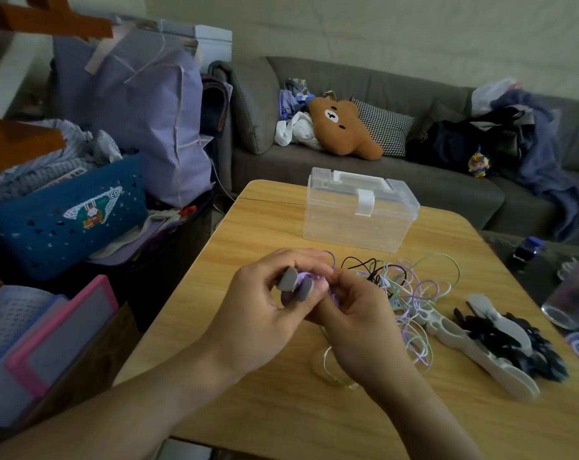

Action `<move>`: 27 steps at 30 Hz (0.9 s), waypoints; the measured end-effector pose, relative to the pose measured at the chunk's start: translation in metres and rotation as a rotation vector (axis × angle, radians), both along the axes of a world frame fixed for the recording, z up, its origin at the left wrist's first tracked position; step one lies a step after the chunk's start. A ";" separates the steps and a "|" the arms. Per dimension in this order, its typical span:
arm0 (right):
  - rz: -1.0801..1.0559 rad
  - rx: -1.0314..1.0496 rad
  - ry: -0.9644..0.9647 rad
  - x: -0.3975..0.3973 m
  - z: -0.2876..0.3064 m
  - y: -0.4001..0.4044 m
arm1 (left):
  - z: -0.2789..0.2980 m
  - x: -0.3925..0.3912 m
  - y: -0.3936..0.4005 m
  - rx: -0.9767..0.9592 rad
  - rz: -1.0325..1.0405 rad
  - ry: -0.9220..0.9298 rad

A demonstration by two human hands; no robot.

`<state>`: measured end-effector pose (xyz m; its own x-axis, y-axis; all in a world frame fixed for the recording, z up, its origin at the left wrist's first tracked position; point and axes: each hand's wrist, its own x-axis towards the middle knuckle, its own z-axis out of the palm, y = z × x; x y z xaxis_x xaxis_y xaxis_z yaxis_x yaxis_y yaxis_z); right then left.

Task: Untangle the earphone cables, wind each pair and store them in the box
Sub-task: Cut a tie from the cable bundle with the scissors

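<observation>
Head view is showing both hands working together above the wooden counter (255, 410). The left hand (261, 313) is curling its fingers around a pair of grey earbuds (296, 285) with a purple cable. The right hand (354, 313) is pinching the purple cable (331, 293) just beside the earbuds, fingers bent. A tangle of earphone cables (411, 287), purple, green, white and black, is lying on the counter just right of the hands. The clear plastic box (357, 214) is standing closed on the far part of the counter, its white latch facing the person. A white cable holder (480, 350) and a black bundle (520, 343) are lying right of the tangle. A glass (570, 293) is standing at the right edge.
</observation>
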<state>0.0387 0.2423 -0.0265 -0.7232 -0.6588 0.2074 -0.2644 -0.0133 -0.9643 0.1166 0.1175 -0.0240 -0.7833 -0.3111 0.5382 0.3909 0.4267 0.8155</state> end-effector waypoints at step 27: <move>-0.454 0.066 0.217 0.007 0.005 0.006 | -0.013 -0.008 0.004 -0.431 0.254 -0.218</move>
<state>0.0460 0.2480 -0.0211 -0.8848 -0.3042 0.3530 -0.4234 0.2086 -0.8816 0.1089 0.1218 -0.0371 -0.8198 -0.2924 0.4924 0.0730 0.7994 0.5963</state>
